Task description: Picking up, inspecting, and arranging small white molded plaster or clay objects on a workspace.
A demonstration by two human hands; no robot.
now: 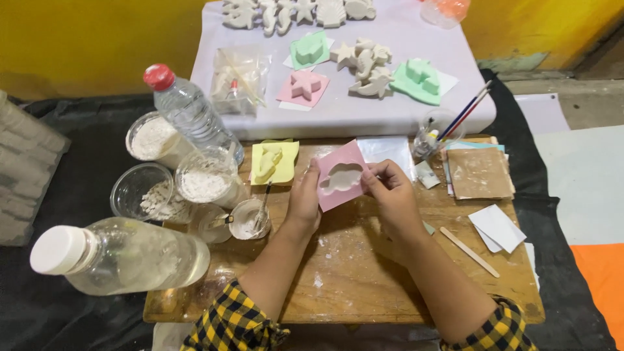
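— Over the worktop [364, 286], both hands clamp the pink mould [339, 175]: left hand [304, 198], right hand [389, 188].
— I'd keep it level, fingers [373, 179] pinching only the edges, beside the yellow mould [273, 162].

Both bare forearms reach forward from rolled yellow-and-black checked sleeves and converge. The left hand [304, 198] is upright, thumb raised and fingers curled in a pinch. The right hand [390, 192] faces it, fingers bent, thumb tucked inward, wrist slightly cocked.
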